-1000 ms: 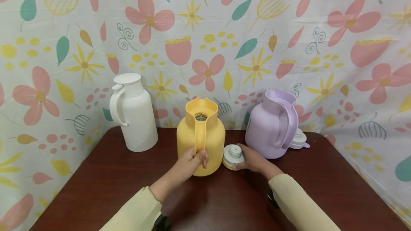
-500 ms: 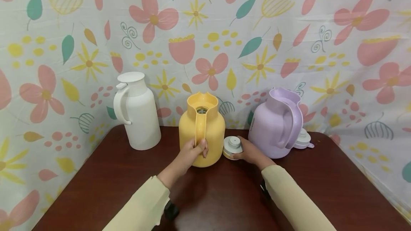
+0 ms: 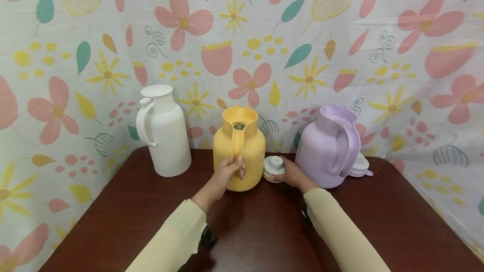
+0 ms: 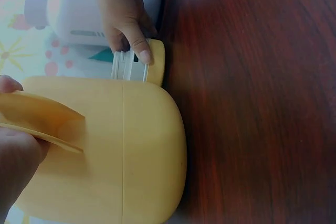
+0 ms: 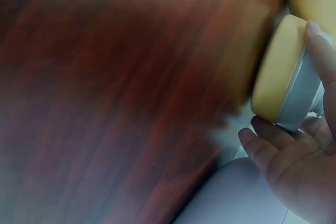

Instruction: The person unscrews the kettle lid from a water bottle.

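A yellow vacuum jug (image 3: 252, 150) stands upright at the middle of the table, its mouth uncovered. My left hand (image 3: 228, 170) grips its handle (image 4: 47, 119) near the lower end. Just right of the jug sits a round lid (image 3: 273, 168), yellow below and grey-white above, lying upside down with its plug upward. My right hand (image 3: 294, 174) holds this lid (image 5: 281, 74) by its side, thumb on the near edge and fingers round the far side. In the left wrist view the lid is right beside the jug's body.
A white jug (image 3: 169, 137) with its lid on stands at the back left. Behind my right hand is a lilac jug (image 3: 315, 154) without its lid, and a white and lilac lid (image 3: 359, 166) lies to its right. A floral cloth (image 3: 242, 32) hangs behind the dark wooden table (image 3: 257, 230).
Both hands have moved away from me toward the back edge, the yellow jug and its lid going along with them. The view has shifted slightly; the other jugs stay put.
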`<state>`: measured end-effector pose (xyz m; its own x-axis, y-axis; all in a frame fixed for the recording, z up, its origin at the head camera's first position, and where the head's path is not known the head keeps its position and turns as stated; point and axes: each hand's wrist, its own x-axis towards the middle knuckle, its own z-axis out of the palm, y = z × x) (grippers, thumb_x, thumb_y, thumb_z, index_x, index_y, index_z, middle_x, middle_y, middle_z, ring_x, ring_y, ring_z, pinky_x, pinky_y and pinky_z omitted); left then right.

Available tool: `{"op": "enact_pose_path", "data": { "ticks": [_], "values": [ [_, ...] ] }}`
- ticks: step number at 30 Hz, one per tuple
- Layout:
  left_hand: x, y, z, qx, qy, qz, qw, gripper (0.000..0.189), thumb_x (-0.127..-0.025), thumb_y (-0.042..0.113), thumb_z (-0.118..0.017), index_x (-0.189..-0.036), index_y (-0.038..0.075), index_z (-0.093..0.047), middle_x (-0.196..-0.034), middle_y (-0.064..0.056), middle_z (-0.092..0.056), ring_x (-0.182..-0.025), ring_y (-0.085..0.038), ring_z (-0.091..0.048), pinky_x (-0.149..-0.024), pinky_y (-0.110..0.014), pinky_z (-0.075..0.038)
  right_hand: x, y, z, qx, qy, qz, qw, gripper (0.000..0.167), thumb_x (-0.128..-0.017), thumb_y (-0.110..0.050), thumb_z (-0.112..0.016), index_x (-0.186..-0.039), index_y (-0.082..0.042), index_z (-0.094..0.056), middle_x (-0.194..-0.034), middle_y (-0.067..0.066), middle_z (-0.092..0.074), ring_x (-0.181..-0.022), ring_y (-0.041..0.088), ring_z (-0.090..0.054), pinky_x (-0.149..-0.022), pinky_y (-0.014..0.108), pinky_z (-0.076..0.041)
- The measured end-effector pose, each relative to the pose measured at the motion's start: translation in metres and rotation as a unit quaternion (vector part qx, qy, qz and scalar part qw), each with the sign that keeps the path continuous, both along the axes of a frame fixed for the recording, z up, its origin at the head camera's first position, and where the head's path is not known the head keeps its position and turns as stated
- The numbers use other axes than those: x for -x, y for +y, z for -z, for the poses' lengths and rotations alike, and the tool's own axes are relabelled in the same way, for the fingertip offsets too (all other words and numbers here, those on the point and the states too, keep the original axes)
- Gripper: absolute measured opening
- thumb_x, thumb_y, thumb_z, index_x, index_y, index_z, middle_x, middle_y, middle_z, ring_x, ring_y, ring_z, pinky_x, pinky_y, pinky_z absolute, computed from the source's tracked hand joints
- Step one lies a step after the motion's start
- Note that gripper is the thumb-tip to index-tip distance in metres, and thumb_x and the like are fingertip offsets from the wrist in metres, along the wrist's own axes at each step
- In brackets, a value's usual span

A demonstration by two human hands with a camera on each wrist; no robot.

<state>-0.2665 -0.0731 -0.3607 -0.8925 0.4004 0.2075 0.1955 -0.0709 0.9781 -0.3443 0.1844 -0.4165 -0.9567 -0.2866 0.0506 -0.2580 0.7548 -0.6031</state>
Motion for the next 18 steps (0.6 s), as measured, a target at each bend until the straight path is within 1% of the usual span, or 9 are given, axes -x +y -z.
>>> {"op": "enact_pose_path", "data": {
  "ticks": [5,9,11,18],
  "values": [
    [0.008,0.002,-0.001,0.004,-0.022,-0.02,0.9995,0.048,-0.112,0.04,-0.028,-0.078,0.013,-0.049,-0.066,0.004,-0.049,-0.069,-0.019,-0.049,-0.079,-0.029,-0.045,0.01,0.002,0.0,-0.013,-0.013,0.013,0.9998,0.089,-0.087,-0.021,-0.082,-0.15,0.015,-0.032,-0.147,0.036,-0.048,-0.135,0.05,-0.05,-0.114,0.058,-0.041],
    [0.012,0.005,-0.002,-0.006,-0.023,-0.034,0.9991,0.048,-0.113,0.037,-0.028,-0.078,0.012,-0.049,-0.064,0.004,-0.049,-0.067,-0.018,-0.048,-0.077,-0.028,-0.045,0.016,0.003,0.0,-0.022,-0.023,0.022,0.9992,0.095,-0.088,-0.024,-0.08,-0.153,0.016,-0.024,-0.153,0.038,-0.04,-0.14,0.051,-0.044,-0.117,0.058,-0.037],
    [0.014,0.006,-0.003,-0.011,-0.022,-0.039,0.9989,0.047,-0.113,0.036,-0.029,-0.077,0.012,-0.049,-0.064,0.004,-0.049,-0.066,-0.016,-0.048,-0.076,-0.027,-0.045,0.018,0.003,0.001,-0.025,-0.024,0.024,0.9991,0.096,-0.089,-0.025,-0.08,-0.154,0.016,-0.023,-0.154,0.038,-0.038,-0.141,0.051,-0.044,-0.118,0.058,-0.037],
    [0.02,0.009,-0.005,-0.017,-0.036,-0.06,0.9974,0.047,-0.112,0.035,-0.032,-0.075,0.013,-0.049,-0.061,0.004,-0.048,-0.065,-0.014,-0.048,-0.074,-0.027,-0.045,0.022,-0.001,-0.001,-0.023,-0.005,0.013,0.9996,0.087,-0.088,-0.023,-0.08,-0.151,0.013,-0.031,-0.146,0.037,-0.048,-0.134,0.051,-0.051,-0.114,0.057,-0.041]
  ]
}}
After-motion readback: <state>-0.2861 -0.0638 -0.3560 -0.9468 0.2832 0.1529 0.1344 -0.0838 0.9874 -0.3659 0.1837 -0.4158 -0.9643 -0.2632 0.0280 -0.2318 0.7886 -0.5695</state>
